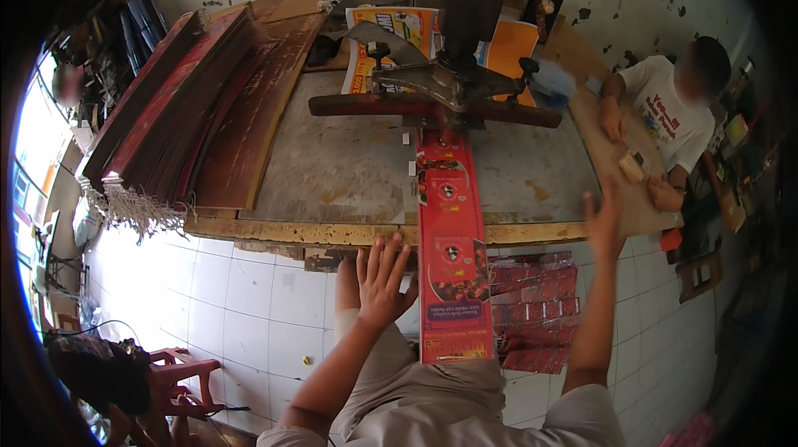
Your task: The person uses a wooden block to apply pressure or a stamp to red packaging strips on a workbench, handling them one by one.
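I see my left hand (381,276) spread open, empty, just at nine o'clock of the long red printed strip (450,256), which hangs off the table edge (274,231) under the press (440,85). My right hand (604,227) is raised open at three o'clock, holding nothing.

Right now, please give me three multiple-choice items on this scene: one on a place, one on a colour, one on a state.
1. Where does the printed strip lie?
A. Across the table's front edge, under the press
B. On the floor tiles
C. On the stool

2. What is the strip's main colour?
A. Blue
B. Red
C. Green

3. How is the left hand?
A. Closed on the strip
B. In a fist
C. Open, fingers spread

Answers: 1 A, it runs from the press past the table edge. 2 B, red print. 3 C, it holds nothing.
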The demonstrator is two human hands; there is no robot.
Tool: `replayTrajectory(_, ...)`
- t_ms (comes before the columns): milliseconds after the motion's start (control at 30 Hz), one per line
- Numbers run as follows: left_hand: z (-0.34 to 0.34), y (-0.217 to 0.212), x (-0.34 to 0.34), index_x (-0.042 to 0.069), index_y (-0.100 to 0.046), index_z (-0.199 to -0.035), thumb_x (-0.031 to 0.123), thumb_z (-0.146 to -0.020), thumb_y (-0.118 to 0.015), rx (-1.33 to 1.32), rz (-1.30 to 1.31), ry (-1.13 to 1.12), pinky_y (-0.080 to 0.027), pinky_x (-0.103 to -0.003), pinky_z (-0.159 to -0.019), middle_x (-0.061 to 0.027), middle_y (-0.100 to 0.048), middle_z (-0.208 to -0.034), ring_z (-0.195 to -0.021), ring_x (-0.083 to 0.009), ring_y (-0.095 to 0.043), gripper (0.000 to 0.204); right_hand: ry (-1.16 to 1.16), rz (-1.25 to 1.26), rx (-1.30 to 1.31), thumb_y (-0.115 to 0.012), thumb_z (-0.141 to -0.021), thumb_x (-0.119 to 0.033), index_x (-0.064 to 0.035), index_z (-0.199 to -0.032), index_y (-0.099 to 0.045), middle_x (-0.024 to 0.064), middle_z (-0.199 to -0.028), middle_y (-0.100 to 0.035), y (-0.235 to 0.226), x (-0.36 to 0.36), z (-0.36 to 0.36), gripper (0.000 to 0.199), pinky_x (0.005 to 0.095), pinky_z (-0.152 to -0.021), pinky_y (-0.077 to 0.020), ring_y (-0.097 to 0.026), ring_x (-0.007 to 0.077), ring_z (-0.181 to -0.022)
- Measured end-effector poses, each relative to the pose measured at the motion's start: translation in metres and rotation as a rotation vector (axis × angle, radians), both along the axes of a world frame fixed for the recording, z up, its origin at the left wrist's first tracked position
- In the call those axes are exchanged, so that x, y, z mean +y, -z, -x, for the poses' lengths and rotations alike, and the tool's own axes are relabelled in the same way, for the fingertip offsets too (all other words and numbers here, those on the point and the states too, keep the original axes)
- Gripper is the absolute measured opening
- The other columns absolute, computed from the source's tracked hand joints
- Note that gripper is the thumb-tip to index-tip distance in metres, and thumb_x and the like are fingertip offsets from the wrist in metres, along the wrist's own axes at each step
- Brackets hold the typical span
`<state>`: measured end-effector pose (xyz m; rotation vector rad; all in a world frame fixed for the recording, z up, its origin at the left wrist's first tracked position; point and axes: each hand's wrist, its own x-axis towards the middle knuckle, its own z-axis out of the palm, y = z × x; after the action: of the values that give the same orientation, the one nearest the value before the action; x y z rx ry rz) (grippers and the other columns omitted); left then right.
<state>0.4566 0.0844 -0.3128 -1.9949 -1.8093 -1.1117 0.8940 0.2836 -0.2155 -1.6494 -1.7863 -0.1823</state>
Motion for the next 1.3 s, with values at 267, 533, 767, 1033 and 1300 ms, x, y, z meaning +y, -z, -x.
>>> replayTrajectory(267, -0.009, -0.03, -0.015, 0.015, -0.065, -0.142, 0.034, -0.09, -0.085, -0.111, -0.184, 0.213, -0.035, -0.053, -0.125, -0.0097, -0.064, -0.158, -0.149, -0.0338, -0.056, 0.059, -0.793, 0.22, 0.096, -0.072, -0.108, -0.039, -0.0084, -0.158, -0.058, 0.0197, -0.17, -0.048, -0.039, -0.085, 0.177, 0.061, 0.057, -0.132, -0.033, -0.041, 0.0422, -0.16)
replayTrajectory(533, -0.007, -0.027, -0.018, 0.019, -0.071, -0.119, 0.03, -0.089, -0.083, 0.01, -0.258, 0.312, -0.041, -0.048, -0.12, -0.0025, -0.072, -0.145, -0.138, -0.0244, -0.066, 0.034, -0.781, 0.252, -0.112, -0.074, -0.105, -0.048, -0.0053, -0.161, -0.055, 0.0209, -0.172, -0.046, -0.037, -0.08, 0.187, 0.073, 0.0579, -0.132, -0.0303, -0.04, 0.0403, -0.161)
replayTrajectory(767, 0.001, -0.067, 0.018, 0.015, -0.067, -0.147, 0.025, -0.089, -0.079, 0.069, 0.026, 0.178, -0.027, -0.054, -0.131, -0.0052, -0.061, -0.163, -0.156, -0.0277, -0.05, 0.06, -0.728, 0.204, -0.175, -0.072, -0.104, -0.052, -0.0042, -0.162, -0.053, 0.023, -0.172, -0.046, -0.027, -0.007, 0.196, 0.077, 0.0546, -0.131, -0.0331, -0.043, 0.0415, -0.16)
replayTrajectory(1033, 0.001, -0.087, 0.039, 0.009, -0.056, -0.158, 0.011, -0.09, -0.069, 0.086, 0.145, 0.196, -0.03, -0.059, -0.13, -0.0099, -0.053, -0.168, -0.157, -0.0344, -0.046, 0.07, -0.724, 0.215, -0.181, -0.071, -0.105, -0.054, -0.0036, -0.162, -0.053, 0.0242, -0.172, -0.045, -0.023, 0.033, 0.214, 0.078, 0.0531, -0.131, -0.0351, -0.042, 0.0428, -0.159)
replayTrajectory(1300, -0.007, -0.071, 0.035, 0.007, -0.059, -0.154, 0.007, -0.093, -0.06, 0.041, 0.096, 0.161, -0.033, -0.056, -0.127, -0.0114, -0.055, -0.167, -0.157, -0.0351, -0.048, 0.062, -0.724, 0.186, -0.117, -0.075, -0.103, -0.05, -0.0016, -0.16, -0.055, 0.0253, -0.169, -0.049, -0.022, -0.004, 0.204, 0.077, 0.0525, -0.128, -0.039, -0.044, 0.0447, -0.157)
